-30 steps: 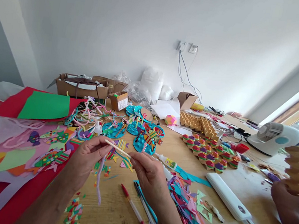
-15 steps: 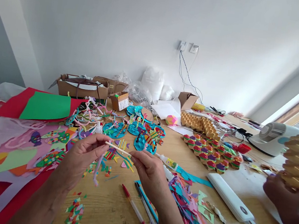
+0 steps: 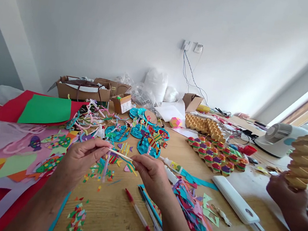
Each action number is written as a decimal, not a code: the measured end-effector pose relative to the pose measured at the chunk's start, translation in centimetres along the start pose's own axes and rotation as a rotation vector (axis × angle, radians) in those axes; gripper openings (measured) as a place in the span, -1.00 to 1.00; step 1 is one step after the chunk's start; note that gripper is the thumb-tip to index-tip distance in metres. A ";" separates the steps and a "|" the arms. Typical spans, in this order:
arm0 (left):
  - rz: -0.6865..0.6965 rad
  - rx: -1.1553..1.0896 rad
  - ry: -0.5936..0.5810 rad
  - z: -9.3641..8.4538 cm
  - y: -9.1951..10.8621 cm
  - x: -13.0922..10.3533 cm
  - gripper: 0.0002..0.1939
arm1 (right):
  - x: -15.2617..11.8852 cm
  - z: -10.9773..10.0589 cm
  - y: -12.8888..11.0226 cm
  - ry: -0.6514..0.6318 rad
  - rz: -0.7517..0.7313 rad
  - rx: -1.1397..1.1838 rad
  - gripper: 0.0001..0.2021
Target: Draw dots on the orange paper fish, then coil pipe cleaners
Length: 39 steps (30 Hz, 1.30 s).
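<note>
Between my two hands runs a thin pale wooden stick (image 3: 120,154), tilted slightly down toward the right. My left hand (image 3: 83,157) pinches its left end between thumb and fingers. From that same end hangs a fuzzy lilac pipe cleaner (image 3: 105,170), slightly blurred; how it joins the stick is hidden by the fingertips. My right hand (image 3: 151,173) is closed on the stick's right end. Below them on the table lie a red pen (image 3: 137,211), more pens (image 3: 150,210) and small coloured paper scraps (image 3: 76,220).
Blue discs with paper fish (image 3: 149,145) lie beyond my hands. To the right are paper strips (image 3: 189,212), painted egg trays (image 3: 217,157), a white power bank (image 3: 235,199) and a fan (image 3: 278,138). Another person's hand (image 3: 288,195) holds a cardboard egg tray (image 3: 302,161). Coloured sheets (image 3: 45,111) lie left.
The hanging pipe cleaner has swung a little to the right and hangs straighter. Both hands keep their pinch on the stick. The view has shifted slightly.
</note>
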<state>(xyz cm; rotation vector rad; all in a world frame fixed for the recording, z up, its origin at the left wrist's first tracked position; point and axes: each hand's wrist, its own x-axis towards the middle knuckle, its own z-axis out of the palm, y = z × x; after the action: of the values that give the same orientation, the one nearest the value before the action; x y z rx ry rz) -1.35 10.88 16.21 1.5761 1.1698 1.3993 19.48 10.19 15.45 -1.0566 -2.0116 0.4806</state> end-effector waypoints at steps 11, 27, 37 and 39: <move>0.136 0.162 -0.073 -0.2 0.7 -0.2 -0.84 | -0.2 -0.3 0.5 -0.130 0.073 0.126 -0.82; -0.051 0.014 -0.047 -0.3 0.4 0.1 -0.82 | 0.2 -0.3 0.2 -0.051 0.012 -0.007 -0.84; -0.024 -0.025 -0.072 -0.2 1.0 0.1 -0.91 | 0.2 0.1 0.7 -0.042 0.012 -0.007 -0.86; 0.011 -0.052 -0.098 -0.2 0.8 0.1 -0.92 | 0.2 0.1 1.0 -0.082 0.043 0.039 -0.86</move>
<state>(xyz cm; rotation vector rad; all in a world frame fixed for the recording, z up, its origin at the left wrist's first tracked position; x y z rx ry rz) -1.43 10.70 17.04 1.5988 1.0606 1.3333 19.84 10.94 14.86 -1.0734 -2.0464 0.5923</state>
